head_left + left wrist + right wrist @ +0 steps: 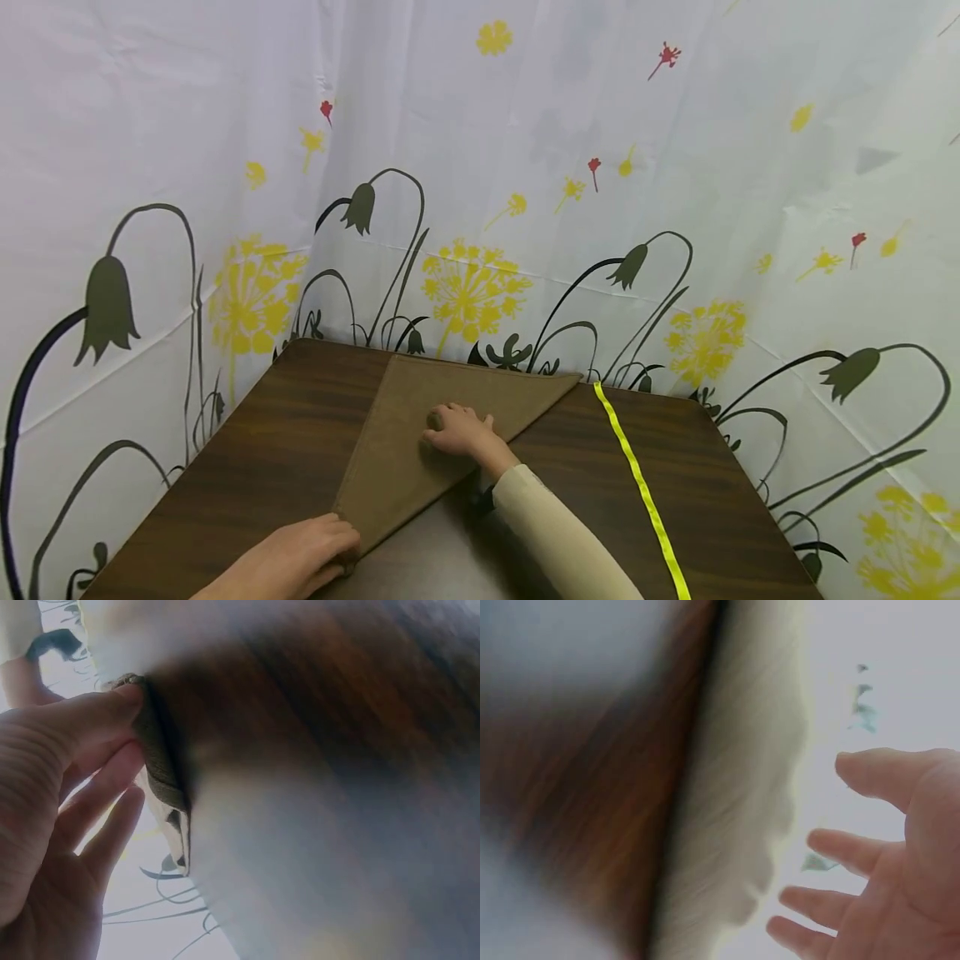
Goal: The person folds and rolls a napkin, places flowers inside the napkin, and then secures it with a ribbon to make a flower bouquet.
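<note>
A brown cloth, folded into a triangle, lies on the dark wooden table. My left hand is at its near left corner; in the left wrist view the thumb and fingers pinch the folded edge of the cloth. Over the middle of the triangle is my right hand, palm down. The right wrist view shows that hand's fingers apart and loosely bent, just off the blurred cloth, with nothing held between them.
A yellow tape strip runs down the right part of the table. Behind the table's far edge hangs a white curtain with printed flowers, which also closes in the left and right sides.
</note>
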{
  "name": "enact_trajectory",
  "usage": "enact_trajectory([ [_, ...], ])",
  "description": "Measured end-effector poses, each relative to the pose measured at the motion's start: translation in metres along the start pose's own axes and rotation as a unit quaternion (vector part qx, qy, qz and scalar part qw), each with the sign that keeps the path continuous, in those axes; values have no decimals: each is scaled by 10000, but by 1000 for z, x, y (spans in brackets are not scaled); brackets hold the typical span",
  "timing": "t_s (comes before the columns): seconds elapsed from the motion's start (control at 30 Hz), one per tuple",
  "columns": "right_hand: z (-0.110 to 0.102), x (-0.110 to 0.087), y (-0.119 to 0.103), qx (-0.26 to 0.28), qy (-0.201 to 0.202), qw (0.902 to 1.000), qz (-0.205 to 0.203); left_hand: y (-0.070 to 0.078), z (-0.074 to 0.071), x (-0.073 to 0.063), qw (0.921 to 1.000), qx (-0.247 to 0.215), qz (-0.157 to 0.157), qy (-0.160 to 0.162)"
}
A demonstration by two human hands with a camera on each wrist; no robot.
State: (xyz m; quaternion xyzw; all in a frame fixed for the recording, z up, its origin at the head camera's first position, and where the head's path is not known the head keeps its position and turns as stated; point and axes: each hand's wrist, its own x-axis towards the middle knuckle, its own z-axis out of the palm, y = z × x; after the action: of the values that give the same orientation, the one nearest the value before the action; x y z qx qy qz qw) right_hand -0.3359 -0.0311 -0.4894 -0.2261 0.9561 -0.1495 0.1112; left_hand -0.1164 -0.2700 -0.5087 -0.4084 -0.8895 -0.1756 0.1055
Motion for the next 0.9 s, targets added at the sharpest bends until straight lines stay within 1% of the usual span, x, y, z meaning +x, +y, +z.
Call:
enact_trajectory([
  [0.07, -1, -10, -15, -151, 134, 9992, -337, 1, -1, -1, 9996, -98, -230, -163],
  [0.13, 0, -23, -30, -321, 232, 9966, -720, 0, -1, 0, 9994, -53, -243, -237],
  [0.17, 2, -30, -37, -403, 235, 9948, -904, 0, -1, 0, 9995, -53, -197, -228],
  [0.23, 7, -45, -51, -519, 86, 9909, -1241, -2, -1, 0, 9991, -200, -176, -326],
  [0.33, 16, -66, -68, -505, -331, 9851, -1612, -6, -1, 0, 9976, -533, -112, -421],
  [0.47, 25, -88, -82, -260, -959, 9779, -1839, -11, -1, 0, 9952, -899, -24, -387],
  [0.53, 28, -94, -85, -134, -1250, 9735, -1910, -13, 0, 0, 9940, -1023, -39, -384],
  [0.63, 31, -100, -86, 54, -1579, 9677, -1966, -15, 2, -2, 9932, -1106, -83, -364],
  [0.7, 33, -102, -85, 186, -1716, 9654, -1956, -16, 3, -3, 9921, -1203, -136, -325],
  [0.9, 34, -106, -83, 698, -1910, 9615, -1848, -19, 4, -2, 9883, -1475, -285, -275],
])
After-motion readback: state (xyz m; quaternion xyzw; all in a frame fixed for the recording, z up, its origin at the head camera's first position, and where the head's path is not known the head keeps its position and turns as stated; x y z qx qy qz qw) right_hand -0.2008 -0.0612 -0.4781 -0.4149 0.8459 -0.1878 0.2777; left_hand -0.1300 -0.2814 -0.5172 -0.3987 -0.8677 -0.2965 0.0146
